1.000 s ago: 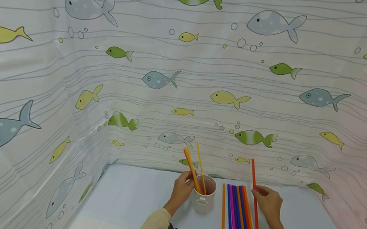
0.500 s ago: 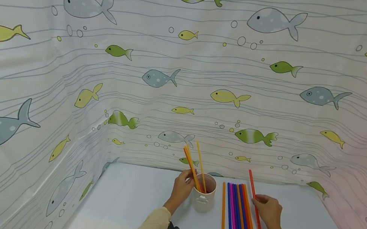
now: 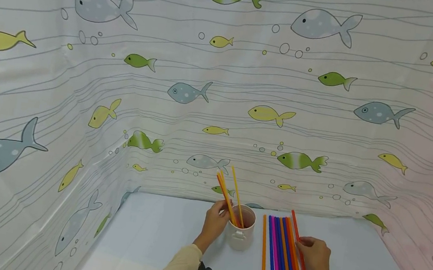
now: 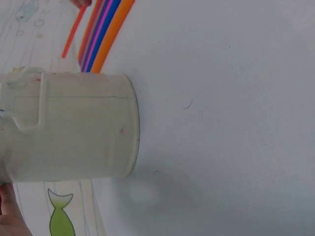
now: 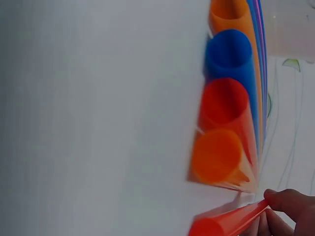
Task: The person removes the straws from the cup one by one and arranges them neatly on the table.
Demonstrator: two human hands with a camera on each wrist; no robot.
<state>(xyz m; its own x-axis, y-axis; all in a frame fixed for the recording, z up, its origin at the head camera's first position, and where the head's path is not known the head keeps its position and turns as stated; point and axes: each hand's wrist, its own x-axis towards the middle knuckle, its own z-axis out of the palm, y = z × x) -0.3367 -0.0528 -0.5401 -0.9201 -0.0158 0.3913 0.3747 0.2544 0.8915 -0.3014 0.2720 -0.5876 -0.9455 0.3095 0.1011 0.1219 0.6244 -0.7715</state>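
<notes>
Straw (image 3: 303, 265) in right hand (image 3: 316, 255), left hand (image 3: 215, 221) partly hidden, perhaps holding cup (image 3: 239, 241)

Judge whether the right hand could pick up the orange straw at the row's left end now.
Probably not yet: the right hand pinches a red straw, and the row's other straws lie between it and the orange straw. They lie flat, though, so once freed it could likely reach over.

One cup (image 3: 239, 241), one left hand (image 3: 215, 222), one right hand (image 3: 314, 254), one held red straw (image 3: 303, 268), at least three straws in the cup, at least eight row straws (image 3: 284, 258).
</notes>
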